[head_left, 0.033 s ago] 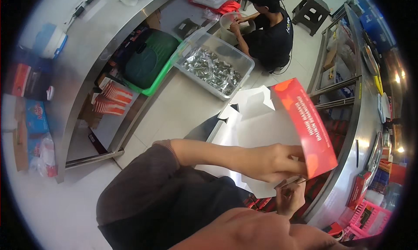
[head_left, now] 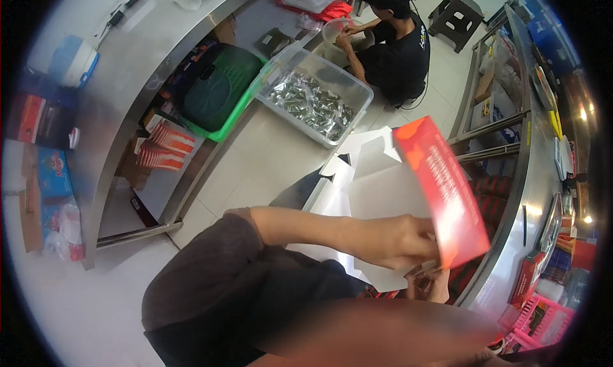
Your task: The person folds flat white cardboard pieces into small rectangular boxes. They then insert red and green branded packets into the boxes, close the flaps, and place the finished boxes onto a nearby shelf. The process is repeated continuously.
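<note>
Where the carton (head_left: 389, 191) gapes — white inside | red-orange panel (head_left: 447, 194) — pale lettering

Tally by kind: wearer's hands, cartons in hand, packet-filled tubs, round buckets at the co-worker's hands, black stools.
Wearer's hands (left hand, right hand): 2
Open red-and-white carton: 1
Packet-filled clear tub: 1
Round bucket: 1
Black stool: 1
Total: 6

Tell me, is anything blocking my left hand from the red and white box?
Nothing visible stands between them. The left hand is right at the box, over its white inside, with its fingers at the red panel, fingertips hidden. The right hand is just below, near the same corner, not in between.
</note>
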The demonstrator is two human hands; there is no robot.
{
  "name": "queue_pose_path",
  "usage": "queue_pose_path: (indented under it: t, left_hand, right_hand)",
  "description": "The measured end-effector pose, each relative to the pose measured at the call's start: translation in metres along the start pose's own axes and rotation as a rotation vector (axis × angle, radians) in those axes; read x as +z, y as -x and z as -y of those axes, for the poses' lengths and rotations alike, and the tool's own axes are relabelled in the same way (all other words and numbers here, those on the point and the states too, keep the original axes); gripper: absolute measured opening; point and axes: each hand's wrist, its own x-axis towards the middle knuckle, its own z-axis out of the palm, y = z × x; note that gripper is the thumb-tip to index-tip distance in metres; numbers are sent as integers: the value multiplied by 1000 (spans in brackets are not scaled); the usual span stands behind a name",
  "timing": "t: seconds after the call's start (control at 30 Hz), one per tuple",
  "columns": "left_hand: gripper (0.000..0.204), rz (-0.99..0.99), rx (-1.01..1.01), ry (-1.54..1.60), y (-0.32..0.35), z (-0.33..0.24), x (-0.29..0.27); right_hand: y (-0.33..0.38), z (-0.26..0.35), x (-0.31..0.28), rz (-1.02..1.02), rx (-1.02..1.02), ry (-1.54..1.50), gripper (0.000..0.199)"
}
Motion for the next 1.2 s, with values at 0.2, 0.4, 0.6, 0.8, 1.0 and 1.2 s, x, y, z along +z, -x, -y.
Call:
queue_pose_path:
  t: [0.2, 0.4, 0.6, 0.8, 1.0, 1.2]
  left_hand:
    - [32, 180, -190, -22, 37, 32, 11]
    - [28, 218, -96, -211, 13, 18, -27]
    - [20, 605, 1, -861, 53, 19, -77]
    - [32, 383, 265, -1285, 98, 9, -79]
    - [57, 201, -450, -725, 46, 7, -77]
    - [28, -138, -382, -228, 56, 23, -47]
  right_hand:
    - [10, -3, 10, -141, 415, -478, 62]
    - [17, 5, 38, 69, 242, -248, 42]
    - [83, -30, -9, -544, 848, -417, 24]
    - [26, -40, 31, -352, 611, -161, 51]
    - [65, -83, 68, -191, 543, -547, 47]
    - [2, -29, 100, -623, 393, -666, 19]
